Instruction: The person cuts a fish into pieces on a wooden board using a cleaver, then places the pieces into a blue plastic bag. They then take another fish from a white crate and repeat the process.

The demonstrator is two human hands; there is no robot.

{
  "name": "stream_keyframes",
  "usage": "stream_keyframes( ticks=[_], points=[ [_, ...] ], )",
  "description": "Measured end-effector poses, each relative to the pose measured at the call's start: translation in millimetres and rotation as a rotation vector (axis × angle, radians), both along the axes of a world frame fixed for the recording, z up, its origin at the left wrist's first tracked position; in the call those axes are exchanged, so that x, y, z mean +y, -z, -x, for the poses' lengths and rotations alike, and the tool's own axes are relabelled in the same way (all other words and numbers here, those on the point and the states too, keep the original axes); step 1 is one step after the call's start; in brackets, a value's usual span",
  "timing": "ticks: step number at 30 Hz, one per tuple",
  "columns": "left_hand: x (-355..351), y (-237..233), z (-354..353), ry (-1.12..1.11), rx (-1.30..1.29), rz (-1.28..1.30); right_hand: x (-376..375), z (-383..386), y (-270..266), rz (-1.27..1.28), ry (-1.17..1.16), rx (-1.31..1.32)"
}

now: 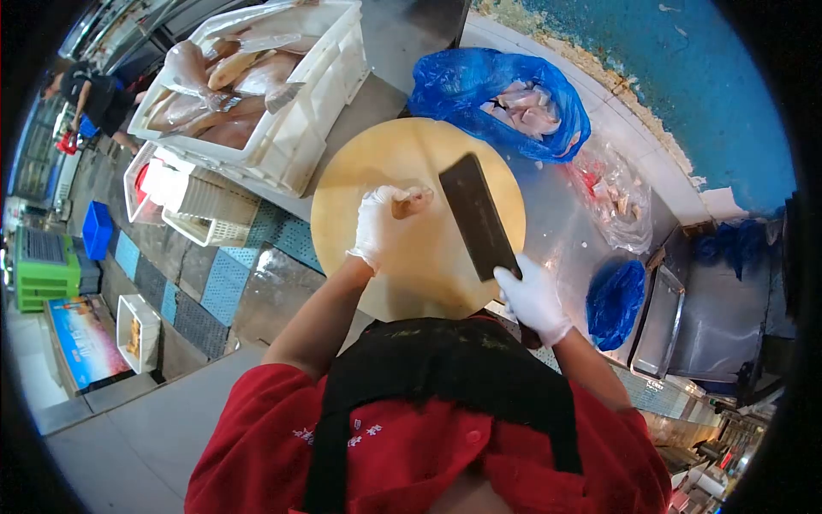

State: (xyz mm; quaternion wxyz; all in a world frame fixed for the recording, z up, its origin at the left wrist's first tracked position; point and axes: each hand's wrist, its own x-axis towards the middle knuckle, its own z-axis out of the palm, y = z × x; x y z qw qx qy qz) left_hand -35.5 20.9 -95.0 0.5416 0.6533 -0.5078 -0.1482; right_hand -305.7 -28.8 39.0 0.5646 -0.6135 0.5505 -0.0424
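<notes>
My gloved left hand point(377, 227) is closed around a small piece of fish point(417, 202) over the left half of a round yellowish cutting board point(411, 154). Part of that piece pokes out past the fingers, and the rest is hidden by them. On the right, my gloved right hand point(535, 300) grips a cleaver point(479, 214) by its handle. Its broad dark blade is raised over the board's right side, apart from the fish.
Whole fish point(265, 73) fill a white crate point(295, 146) at the upper left. Beyond the board lies a blue plastic bag point(445, 81) with cut fish pieces. A clear bag point(612, 201) and another blue bag point(616, 304) sit to the right. A person point(98, 98) stands far left.
</notes>
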Motion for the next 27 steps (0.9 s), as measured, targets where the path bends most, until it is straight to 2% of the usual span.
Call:
stream_keyframes(
  ticks=[2,5,8,9,11,12,13,15,18,21,23,24,26,27],
  points=[
    [7.2,-20.7,5.1,-0.053,-0.081,0.014,-19.6,-15.4,11.1,0.392,-0.131,0.006],
    [10.8,-24.4,5.3,-0.056,-0.052,0.006,-34.6,-60.7,-43.0,0.766,-0.096,-0.053],
    [10.9,-18.0,-0.1,-0.055,-0.068,0.004,-38.8,-99.2,-80.7,0.913,0.006,-0.257],
    [12.4,-20.0,-1.3,-0.063,-0.062,-0.003,-39.2,-106.9,-77.6,0.906,-0.003,-0.254],
    [16.1,-24.4,-2.4,-0.073,-0.121,-0.156,-38.0,-115.7,-64.8,1.167,-0.148,-0.202],
    [17.5,-22.2,-2.7,-0.074,-0.116,-0.157,-34.2,-114.9,-34.4,1.026,-0.233,-0.045],
    [16.3,-19.2,-4.7,-0.056,-0.107,-0.141,-34.2,-115.4,-13.3,0.738,-0.398,0.194],
    [13.0,-15.2,-7.5,-0.033,-0.097,-0.121,-28.0,-110.6,12.7,0.527,-0.477,0.277],
    [16.0,-16.1,-2.9,-0.021,-0.211,-0.128,-32.0,-110.2,17.8,0.471,-0.468,0.301],
    [2.8,-26.8,1.0,-0.024,-0.097,-0.116,-21.5,-107.9,24.1,0.613,-0.448,0.242],
    [-1.8,-18.6,2.8,-0.102,-0.116,-0.285,-5.8,-101.9,37.4,0.802,-0.484,0.128],
    [-2.9,-16.9,2.8,-0.081,-0.120,-0.296,-1.9,-97.0,35.5,0.788,-0.465,0.132],
    [-8.3,-14.5,-1.8,-0.128,-0.021,-0.328,4.9,-88.9,26.6,0.711,-0.625,0.181],
    [-13.0,-26.0,-3.8,-0.199,0.002,-0.309,7.8,-81.4,13.0,0.643,-0.579,0.194]
  ],
)
